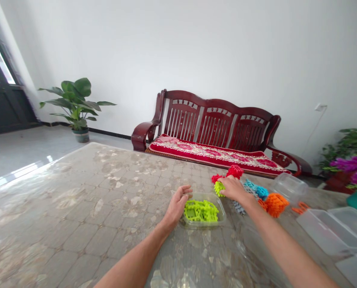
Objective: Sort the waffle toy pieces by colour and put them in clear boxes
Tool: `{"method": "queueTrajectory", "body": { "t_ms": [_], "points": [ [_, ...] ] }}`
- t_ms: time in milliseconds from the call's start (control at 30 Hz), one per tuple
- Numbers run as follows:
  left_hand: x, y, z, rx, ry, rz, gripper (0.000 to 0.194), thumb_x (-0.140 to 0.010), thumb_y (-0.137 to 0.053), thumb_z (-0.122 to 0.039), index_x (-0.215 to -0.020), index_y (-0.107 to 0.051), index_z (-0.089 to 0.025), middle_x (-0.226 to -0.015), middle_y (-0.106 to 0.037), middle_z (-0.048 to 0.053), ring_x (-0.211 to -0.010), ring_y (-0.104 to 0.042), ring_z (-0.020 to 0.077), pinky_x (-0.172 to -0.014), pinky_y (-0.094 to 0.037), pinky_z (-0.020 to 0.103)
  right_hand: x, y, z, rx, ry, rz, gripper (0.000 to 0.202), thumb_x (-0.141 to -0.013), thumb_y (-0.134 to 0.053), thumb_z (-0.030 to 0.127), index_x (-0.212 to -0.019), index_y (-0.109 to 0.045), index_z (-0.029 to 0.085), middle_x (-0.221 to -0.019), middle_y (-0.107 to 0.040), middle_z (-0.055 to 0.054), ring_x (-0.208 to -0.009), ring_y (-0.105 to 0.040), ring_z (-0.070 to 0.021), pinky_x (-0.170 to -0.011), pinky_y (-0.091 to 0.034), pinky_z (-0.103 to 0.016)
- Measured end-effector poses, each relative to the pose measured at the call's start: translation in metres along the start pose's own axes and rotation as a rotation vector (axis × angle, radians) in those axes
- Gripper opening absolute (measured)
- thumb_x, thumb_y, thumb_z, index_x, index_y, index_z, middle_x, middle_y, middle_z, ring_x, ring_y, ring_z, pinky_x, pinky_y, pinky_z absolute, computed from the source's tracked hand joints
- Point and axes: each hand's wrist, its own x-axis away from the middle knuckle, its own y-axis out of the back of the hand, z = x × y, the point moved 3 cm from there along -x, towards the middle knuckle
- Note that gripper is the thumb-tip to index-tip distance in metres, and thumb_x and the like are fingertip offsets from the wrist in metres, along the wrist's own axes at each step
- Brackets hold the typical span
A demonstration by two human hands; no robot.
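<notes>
A clear plastic container (222,218) holding lime-green lattice pieces (201,211) stands on the patterned table (130,192). My left hand (179,202) rests at its left rim, fingers apart and holding nothing. Beyond the container's right side, my right hand (231,188) has its fingers closed on a lime-green piece (219,189). Red pieces (235,171) lie just beyond that hand. To its right are blue pieces (257,189), grey pieces (239,207) and an orange bundle (276,205), the grey ones partly hidden by my right arm.
Clear empty boxes (325,230) stand at the right, with another clear container (290,187) behind them. A small orange piece (300,208) lies nearby. Past the table are a wooden bench (216,124) and a potted plant (81,135); purple flowers (354,170) show at right.
</notes>
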Motion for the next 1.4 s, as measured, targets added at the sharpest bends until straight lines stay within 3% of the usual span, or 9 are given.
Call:
{"method": "queueTrajectory", "body": {
  "t_ms": [233,567,733,867,1000,1200,1400],
  "points": [
    [0.000,0.000,0.000,0.010,0.002,0.004,0.036,-0.080,-0.053,-0.024,-0.115,-0.058,-0.018,-0.119,-0.067,0.011,-0.104,-0.066,0.0201,-0.099,-0.046,0.036,-0.005,-0.002,-0.003,-0.001,0.003,-0.006,0.036,-0.076,-0.064,0.031,-0.112,-0.069,0.026,-0.113,-0.069,-0.006,-0.109,-0.053,-0.0265,-0.086,-0.036,-0.033],
    [-0.001,0.001,0.002,0.009,-0.009,0.000,0.035,-0.080,-0.055,-0.024,-0.114,-0.059,-0.018,-0.118,-0.067,0.011,-0.103,-0.067,0.0202,-0.099,-0.047,0.038,0.000,-0.002,-0.001,-0.013,0.024,-0.022,0.049,-0.071,-0.072,0.032,-0.120,-0.066,0.026,-0.116,-0.068,-0.009,-0.113,-0.052,-0.0290,-0.089,-0.037,-0.036],
    [-0.001,0.000,0.000,-0.006,-0.010,-0.004,0.035,-0.080,-0.053,-0.023,-0.114,-0.059,-0.017,-0.118,-0.067,0.012,-0.103,-0.067,0.0211,-0.099,-0.047,0.040,0.006,0.004,0.002,-0.046,0.045,-0.096,0.050,-0.072,-0.073,0.036,-0.120,-0.065,0.025,-0.117,-0.068,-0.008,-0.110,-0.053,-0.0286,-0.090,-0.038,-0.036],
    [0.000,0.000,0.000,-0.008,-0.011,-0.001,0.035,-0.081,-0.053,-0.023,-0.114,-0.059,-0.017,-0.118,-0.067,0.011,-0.103,-0.066,0.0207,-0.099,-0.047,0.039,0.022,0.024,0.017,-0.190,0.126,-0.168,0.053,-0.073,-0.073,0.041,-0.122,-0.064,0.023,-0.115,-0.068,-0.007,-0.107,-0.055,-0.0259,-0.090,-0.040,-0.034],
    [0.000,-0.001,0.000,0.000,-0.014,0.001,0.035,-0.081,-0.053,-0.024,-0.115,-0.059,-0.017,-0.118,-0.067,0.011,-0.103,-0.067,0.0203,-0.099,-0.047,0.038,0.045,0.038,0.044,-0.293,0.250,-0.145,0.053,-0.070,-0.077,0.043,-0.119,-0.066,0.025,-0.116,-0.068,-0.007,-0.106,-0.057,-0.0255,-0.092,-0.041,-0.035],
    [-0.001,0.000,0.001,0.000,-0.019,-0.003,0.033,-0.080,-0.054,-0.024,-0.113,-0.059,-0.018,-0.116,-0.068,0.009,-0.100,-0.067,0.0192,-0.096,-0.048,0.036,0.064,0.028,0.071,-0.364,0.404,-0.006,0.058,-0.069,-0.078,0.045,-0.122,-0.064,0.026,-0.118,-0.066,-0.006,-0.109,-0.058,-0.0258,-0.095,-0.042,-0.037],
    [-0.001,0.001,0.002,0.012,-0.028,-0.005,0.033,-0.080,-0.057,-0.024,-0.112,-0.060,-0.019,-0.115,-0.069,0.009,-0.101,-0.067,0.0202,-0.097,-0.049,0.038,0.067,0.022,0.075,-0.445,0.451,-0.004,0.034,-0.078,-0.067,0.026,-0.112,-0.070,0.026,-0.107,-0.067,-0.004,-0.102,-0.060,-0.0213,-0.093,-0.043,-0.031]
  ]
}}
